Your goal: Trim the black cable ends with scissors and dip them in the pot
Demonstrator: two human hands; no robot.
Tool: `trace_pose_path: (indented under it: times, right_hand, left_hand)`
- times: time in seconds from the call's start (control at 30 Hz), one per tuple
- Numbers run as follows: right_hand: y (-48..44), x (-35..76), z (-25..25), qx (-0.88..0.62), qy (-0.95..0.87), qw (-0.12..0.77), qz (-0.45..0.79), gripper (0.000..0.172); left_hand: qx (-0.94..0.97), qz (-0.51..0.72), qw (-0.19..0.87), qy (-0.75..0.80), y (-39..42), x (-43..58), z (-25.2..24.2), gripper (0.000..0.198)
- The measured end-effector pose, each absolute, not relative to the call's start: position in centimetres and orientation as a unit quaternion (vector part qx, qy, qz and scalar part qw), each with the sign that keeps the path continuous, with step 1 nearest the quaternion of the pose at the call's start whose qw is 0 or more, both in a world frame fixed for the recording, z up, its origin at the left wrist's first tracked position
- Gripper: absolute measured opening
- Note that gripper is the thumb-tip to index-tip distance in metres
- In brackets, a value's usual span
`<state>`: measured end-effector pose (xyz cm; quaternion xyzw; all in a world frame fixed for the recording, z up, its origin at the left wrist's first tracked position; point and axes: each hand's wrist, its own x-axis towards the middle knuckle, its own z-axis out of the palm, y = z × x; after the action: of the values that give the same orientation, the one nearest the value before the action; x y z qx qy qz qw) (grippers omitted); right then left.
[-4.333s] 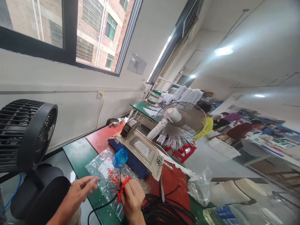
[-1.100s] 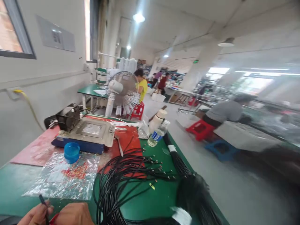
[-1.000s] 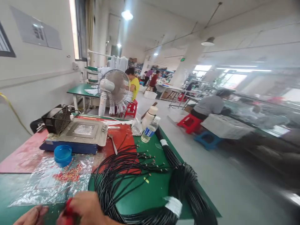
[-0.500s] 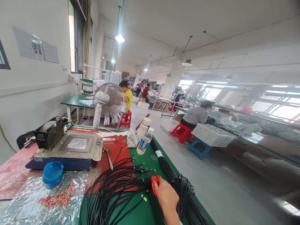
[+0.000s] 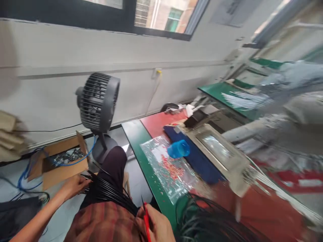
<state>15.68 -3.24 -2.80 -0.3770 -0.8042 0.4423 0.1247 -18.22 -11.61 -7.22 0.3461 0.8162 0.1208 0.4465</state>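
A bundle of black cables (image 5: 108,189) lies across my lap. At its left end, my left hand (image 5: 74,185) is closed with its fingertips on the cables. My right hand (image 5: 157,223) holds red-handled scissors (image 5: 146,220) at the bundle's other end, their dark pointed tip upward. Whether its fingers also grip the cables cannot be made out. More black cables (image 5: 202,218), blurred, lie on the green table (image 5: 148,171) right of my right hand.
A clear plastic bag (image 5: 157,171) with red bits and a blue cup (image 5: 178,149) sit on the table beside a blue-based metal heating device (image 5: 202,161). A grey fan (image 5: 98,102) stands by the wall. On the floor at left are an open cardboard box (image 5: 64,168) and blue tubing (image 5: 24,174).
The view has swung left and down to my lap. My right hand, still with the scissors, has left the cables on the table for my lap. My left hand now shows.
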Motion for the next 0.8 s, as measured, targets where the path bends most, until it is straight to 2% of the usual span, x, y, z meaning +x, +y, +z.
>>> trace_pose_path:
  times: [0.1, 0.17, 0.27, 0.4, 0.63, 0.8]
  right_hand:
    - [-2.4, 12.5, -5.8, -0.413, -0.794, 0.109, 0.433, 0.02]
    - [-1.8, 11.1, -7.7, -0.437, -0.774, 0.115, 0.444, 0.03]
    - [-1.1, 9.7, -9.4, -0.43, -0.735, 0.075, 0.519, 0.041]
    - [-1.4, 8.5, -10.0, -0.407, -0.726, 0.017, 0.555, 0.034]
    - [-2.2, 8.4, -9.8, -0.37, -0.756, -0.006, 0.54, 0.025]
    - [-2.0, 8.6, -9.5, -0.334, -0.727, 0.049, 0.599, 0.035]
  left_hand:
    - [0.279, 0.101, 0.531, 0.794, -14.4, -18.3, -8.8, 0.07]
    - [0.238, 0.117, 0.571, 0.777, -15.9, -18.0, -9.4, 0.071]
    - [0.195, 0.195, 0.593, 0.757, -17.0, -17.4, -10.1, 0.066]
    - [0.151, 0.327, 0.615, 0.702, -15.7, -16.4, -11.3, 0.066]
    - [0.178, 0.517, 0.527, 0.651, -10.3, -14.5, -10.7, 0.072]
    - [0.224, 0.553, 0.487, 0.638, -7.7, -13.6, -8.5, 0.067]
